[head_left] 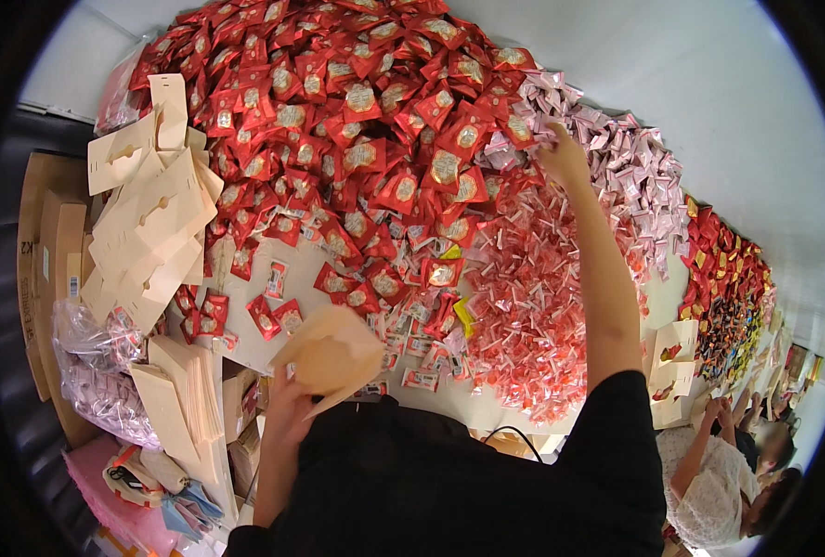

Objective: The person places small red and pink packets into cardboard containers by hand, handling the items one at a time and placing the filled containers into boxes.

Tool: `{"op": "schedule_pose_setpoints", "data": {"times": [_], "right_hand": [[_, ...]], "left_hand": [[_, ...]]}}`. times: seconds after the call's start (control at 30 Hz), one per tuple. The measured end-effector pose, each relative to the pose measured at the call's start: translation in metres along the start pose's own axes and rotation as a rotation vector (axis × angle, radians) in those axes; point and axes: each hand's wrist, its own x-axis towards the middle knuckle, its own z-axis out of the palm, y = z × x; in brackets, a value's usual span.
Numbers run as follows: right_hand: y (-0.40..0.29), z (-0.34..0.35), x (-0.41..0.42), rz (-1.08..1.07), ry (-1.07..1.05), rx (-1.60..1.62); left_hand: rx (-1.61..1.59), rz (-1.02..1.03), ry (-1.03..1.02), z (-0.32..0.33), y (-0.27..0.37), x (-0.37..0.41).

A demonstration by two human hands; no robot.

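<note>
My left hand [290, 404] grips an opened cream paper bag [339, 351] low over the near edge of the table. My right hand [560, 157] reaches across to the far side, its fingers at the border between small pink-and-white packets [638, 174] and large red foil packets [374, 97]; whether it holds one cannot be told. Under my right forearm lies a heap of clear-wrapped red sweets [531, 299]. Near the bag are scattered small white-and-red packets [419, 378] and a few red packets.
Flat cream paper bags [151, 209] are piled at the left, with more stacked [182, 390] below them. Cardboard boxes [60, 257] and a clear plastic bag of packets [106, 404] stand beside them. Another heap of red-and-gold packets [722, 257] lies right. Other people [712, 480] work at the lower right.
</note>
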Motion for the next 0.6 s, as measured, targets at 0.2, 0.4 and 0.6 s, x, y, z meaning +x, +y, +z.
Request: {"op": "schedule_pose_setpoints", "data": {"times": [0.2, 0.4, 0.6], "right_hand": [[-0.045, -0.019, -0.179, -0.055, 0.204, 1.085], [-0.101, -0.012, -0.317, -0.729, 0.137, 0.688], [-0.085, -0.010, -0.350, -0.784, -0.423, 0.038]], "left_hand": [[0.141, -0.061, -0.213, 0.049, -0.033, 0.035], [0.527, -0.245, -0.285, 0.106, -0.040, 0.010], [0.425, -0.188, -0.450, 0.074, -0.062, 0.006]]}}
